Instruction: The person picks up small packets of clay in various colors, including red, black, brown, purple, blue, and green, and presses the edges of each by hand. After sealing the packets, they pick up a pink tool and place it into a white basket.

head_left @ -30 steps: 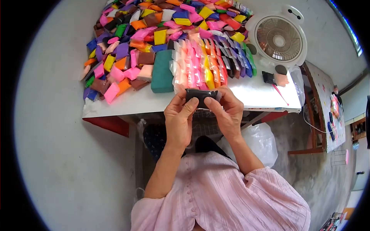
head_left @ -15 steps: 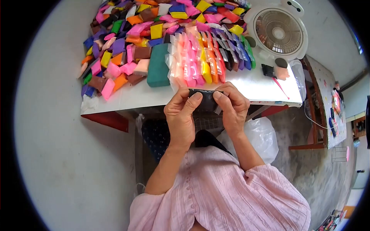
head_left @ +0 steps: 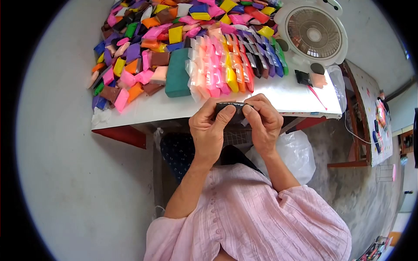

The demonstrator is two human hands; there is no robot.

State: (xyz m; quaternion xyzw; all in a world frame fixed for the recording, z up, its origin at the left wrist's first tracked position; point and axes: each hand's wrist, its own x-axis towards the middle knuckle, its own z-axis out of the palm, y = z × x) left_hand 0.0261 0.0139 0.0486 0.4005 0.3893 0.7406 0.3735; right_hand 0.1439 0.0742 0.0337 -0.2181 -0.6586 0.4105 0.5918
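A small black packet (head_left: 235, 114) is pinched between both hands just off the table's front edge. My left hand (head_left: 211, 126) grips its left end, thumb on top. My right hand (head_left: 263, 124) holds the right end the same way, fingers curled behind. Behind the hands, rows of clear-wrapped packets (head_left: 235, 65) stand side by side, running from pale peach through pink, yellow, orange and black to blue and green. A dark green block (head_left: 177, 73) sits at their left end.
A heap of coloured packets (head_left: 135, 52) covers the table's back left. At the right stand a white fan (head_left: 313, 35), a black packet (head_left: 303, 78), a peach packet (head_left: 318, 81) and a thin pink tool (head_left: 318, 97). A plastic bag (head_left: 296, 156) hangs below the table (head_left: 143, 114).
Both hands have shifted slightly, and the black packet between them now looks more bunched and folded. The two thumbs are a little closer together.
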